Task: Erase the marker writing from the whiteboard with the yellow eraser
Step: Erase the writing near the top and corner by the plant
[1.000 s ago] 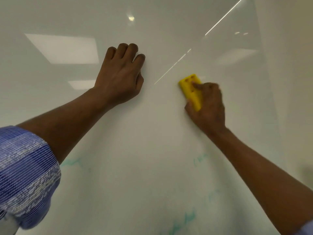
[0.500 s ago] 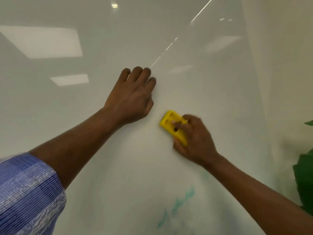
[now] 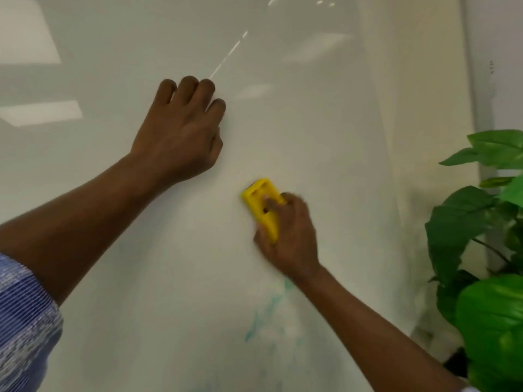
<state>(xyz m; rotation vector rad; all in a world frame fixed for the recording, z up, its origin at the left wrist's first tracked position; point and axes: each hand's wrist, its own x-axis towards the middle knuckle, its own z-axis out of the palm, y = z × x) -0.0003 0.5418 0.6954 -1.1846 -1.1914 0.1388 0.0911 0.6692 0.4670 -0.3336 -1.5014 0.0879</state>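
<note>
Glossy whiteboard (image 3: 311, 123) with teal smears (image 3: 263, 315), leafy plant (image 3: 486, 250) beside it

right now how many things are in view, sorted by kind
hands: 2, left hand resting on the board, right hand holding the eraser
eraser: 1, yellow
whiteboard: 1, with a green marker smear low down
plant: 1 at the right edge
sleeve: 1, blue striped
total: 6
</note>
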